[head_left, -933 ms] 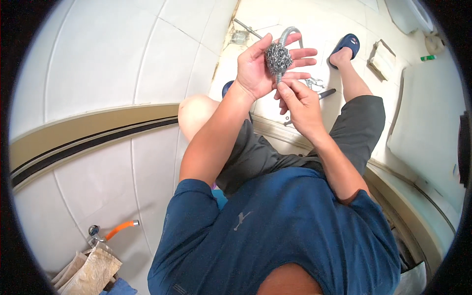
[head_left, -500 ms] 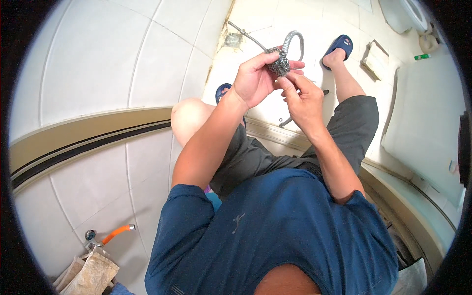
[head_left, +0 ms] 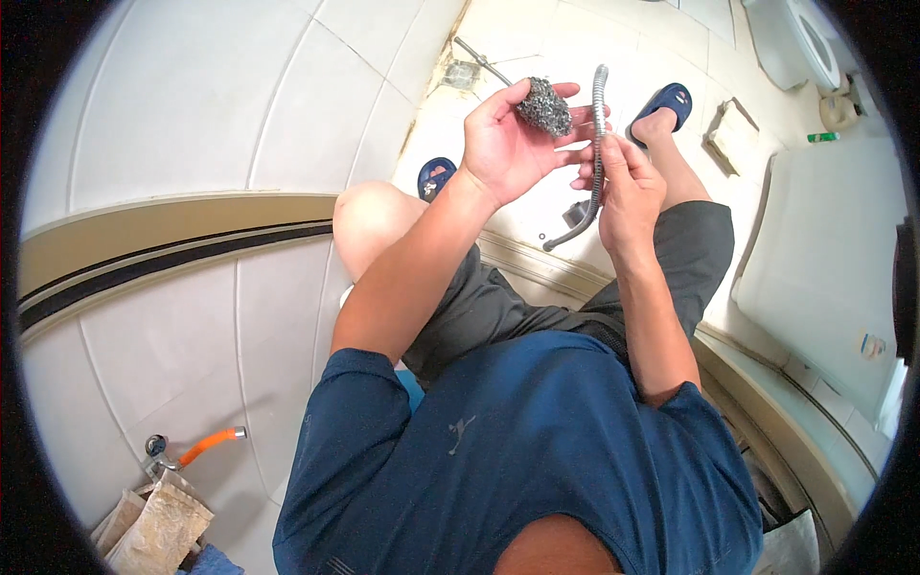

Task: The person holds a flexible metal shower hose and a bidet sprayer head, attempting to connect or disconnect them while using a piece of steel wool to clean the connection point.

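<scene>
The grey metal hose has come clear of the steel-wool pad — they sit apart now, so I have each separately. My left hand spreads loosely, the pad resting against its fingers; just to the right, my right hand pinches the hose partway along — above the pale floor.

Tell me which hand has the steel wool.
The left hand: the steel wool sits against its spread fingers. The right hand grips the grey hose.
</scene>
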A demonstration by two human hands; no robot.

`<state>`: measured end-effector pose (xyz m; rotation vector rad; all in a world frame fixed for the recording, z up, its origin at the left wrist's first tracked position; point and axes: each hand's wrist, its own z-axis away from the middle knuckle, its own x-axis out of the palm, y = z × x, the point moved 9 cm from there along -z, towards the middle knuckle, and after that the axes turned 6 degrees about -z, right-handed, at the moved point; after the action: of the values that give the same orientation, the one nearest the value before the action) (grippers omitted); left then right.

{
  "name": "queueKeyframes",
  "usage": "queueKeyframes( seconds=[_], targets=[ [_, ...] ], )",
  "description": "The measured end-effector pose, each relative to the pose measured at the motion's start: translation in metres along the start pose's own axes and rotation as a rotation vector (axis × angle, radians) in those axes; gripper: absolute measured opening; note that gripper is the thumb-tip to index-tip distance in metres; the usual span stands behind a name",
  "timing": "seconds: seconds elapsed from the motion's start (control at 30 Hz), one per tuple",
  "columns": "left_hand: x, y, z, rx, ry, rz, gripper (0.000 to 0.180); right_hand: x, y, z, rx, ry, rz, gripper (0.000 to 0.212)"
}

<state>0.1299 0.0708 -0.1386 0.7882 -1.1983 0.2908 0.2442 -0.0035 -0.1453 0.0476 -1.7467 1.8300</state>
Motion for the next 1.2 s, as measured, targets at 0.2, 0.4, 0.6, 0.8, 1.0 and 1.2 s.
queueKeyframes(
  seconds=[0.2, 0.4, 0.6, 0.8, 1.0, 1.2],
  targets=[
    [-0.004, 0.004, 0.0, 0.017, -0.001, -0.02, 0.059, 0.003, 0.004, 0.003, 0.048, -0.024, -0.136, 0.029],
    [-0.033, 0.011, -0.004, 0.072, 0.0, -0.062, 0.045, 0.01, 0.011, 0.007, -0.001, -0.073, 0.179, 0.029],
    [-0.028, 0.005, -0.004, 0.082, 0.122, -0.139, 0.037, 0.004, 0.007, 0.004, -0.025, -0.043, 0.228, 0.03],
    [-0.051, 0.012, -0.001, 0.112, 0.354, -0.385, 0.035, 0.007, 0.013, 0.011, -0.048, -0.038, 0.284, 0.03],
    [-0.056, 0.013, 0.006, 0.122, 0.581, -0.505, 0.043, 0.015, 0.007, 0.016, -0.16, -0.062, 0.431, 0.026],
    [-0.059, -0.013, 0.007, -0.066, 0.582, -0.654, 0.045, 0.014, 0.0, 0.016, -0.255, -0.03, 0.51, 0.025]
  ],
)
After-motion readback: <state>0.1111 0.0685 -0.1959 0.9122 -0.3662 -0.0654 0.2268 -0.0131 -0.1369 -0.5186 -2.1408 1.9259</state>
